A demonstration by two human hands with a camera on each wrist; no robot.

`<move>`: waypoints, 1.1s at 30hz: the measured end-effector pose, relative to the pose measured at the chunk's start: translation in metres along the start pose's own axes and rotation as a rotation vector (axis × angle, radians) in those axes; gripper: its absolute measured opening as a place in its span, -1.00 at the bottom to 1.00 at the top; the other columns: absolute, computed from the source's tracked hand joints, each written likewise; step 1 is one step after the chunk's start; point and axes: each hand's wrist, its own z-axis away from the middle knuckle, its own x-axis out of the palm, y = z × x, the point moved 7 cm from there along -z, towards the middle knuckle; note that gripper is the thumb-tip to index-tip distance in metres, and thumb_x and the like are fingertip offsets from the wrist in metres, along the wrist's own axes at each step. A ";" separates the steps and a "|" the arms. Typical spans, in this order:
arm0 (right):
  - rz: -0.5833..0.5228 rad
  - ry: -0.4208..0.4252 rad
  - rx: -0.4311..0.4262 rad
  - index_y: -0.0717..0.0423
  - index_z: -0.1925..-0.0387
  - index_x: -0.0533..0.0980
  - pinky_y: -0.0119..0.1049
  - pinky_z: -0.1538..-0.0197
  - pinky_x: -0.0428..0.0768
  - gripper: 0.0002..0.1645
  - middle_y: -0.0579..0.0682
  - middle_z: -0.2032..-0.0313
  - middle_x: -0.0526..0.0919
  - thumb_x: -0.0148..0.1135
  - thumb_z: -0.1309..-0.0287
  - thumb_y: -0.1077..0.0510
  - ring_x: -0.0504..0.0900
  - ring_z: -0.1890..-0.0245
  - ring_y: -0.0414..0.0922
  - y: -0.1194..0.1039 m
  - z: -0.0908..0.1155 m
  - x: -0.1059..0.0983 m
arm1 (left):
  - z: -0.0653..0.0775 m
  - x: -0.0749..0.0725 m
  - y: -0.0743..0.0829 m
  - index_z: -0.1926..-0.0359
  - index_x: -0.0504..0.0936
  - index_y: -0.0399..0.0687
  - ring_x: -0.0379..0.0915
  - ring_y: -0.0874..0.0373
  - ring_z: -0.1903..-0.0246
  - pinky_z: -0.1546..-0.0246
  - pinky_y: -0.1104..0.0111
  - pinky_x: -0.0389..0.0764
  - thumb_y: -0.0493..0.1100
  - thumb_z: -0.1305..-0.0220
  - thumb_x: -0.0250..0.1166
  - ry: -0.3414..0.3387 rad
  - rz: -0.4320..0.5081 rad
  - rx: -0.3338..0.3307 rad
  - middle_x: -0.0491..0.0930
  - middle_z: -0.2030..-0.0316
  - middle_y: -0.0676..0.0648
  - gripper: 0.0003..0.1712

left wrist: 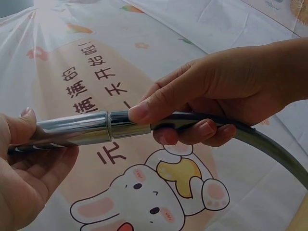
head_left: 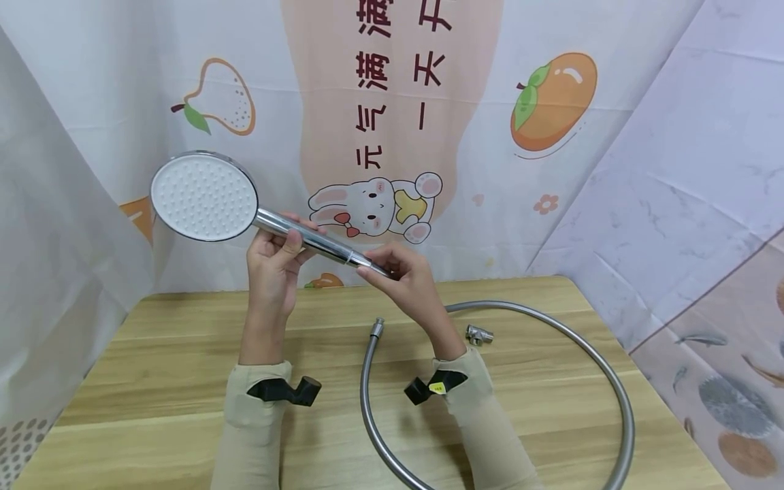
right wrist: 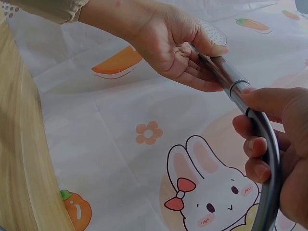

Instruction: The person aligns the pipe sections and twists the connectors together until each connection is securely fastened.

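A round shower head (head_left: 204, 196) with a white nozzle face and chrome handle (head_left: 318, 243) is held above the table, tilted down to the right. My left hand (head_left: 272, 272) grips the handle just below the head, thumb on top. With my right hand (head_left: 407, 279) I pinch the metal end fitting (left wrist: 130, 124) of a grey shower hose (right wrist: 270, 178), thumb on one side and fingers curled beneath. In the left wrist view the fitting meets the handle's end, with a thin seam between them. The hose bends down beyond my right hand.
The hose loops over the wooden table (head_left: 171, 381), and its other end (head_left: 376, 328) lies between my forearms. A small chrome angled fitting (head_left: 478, 335) sits right of my right wrist. A printed cloth (head_left: 465, 204) hangs behind the table.
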 end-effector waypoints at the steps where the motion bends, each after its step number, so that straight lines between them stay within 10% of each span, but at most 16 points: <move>1: -0.001 -0.002 0.000 0.30 0.08 0.60 -0.48 0.51 0.42 -0.76 0.21 0.29 0.71 0.38 -0.21 0.39 0.44 0.53 -0.26 0.000 0.000 0.000 | 0.000 0.000 0.000 0.01 0.51 -0.21 0.77 0.04 0.20 0.06 0.26 0.77 -0.24 -0.39 0.25 -0.001 0.006 0.001 0.73 0.22 -0.11 -0.78; 33: 0.054 -0.021 -0.040 0.15 -0.04 0.52 -0.45 0.45 0.47 -0.57 0.15 0.44 0.66 0.43 -0.16 0.38 0.49 0.52 -0.20 0.001 0.001 0.004 | 0.003 0.004 0.004 0.02 0.50 -0.24 0.77 0.04 0.23 0.04 0.26 0.76 -0.28 -0.34 0.29 0.042 0.063 0.030 0.73 0.26 -0.14 -0.76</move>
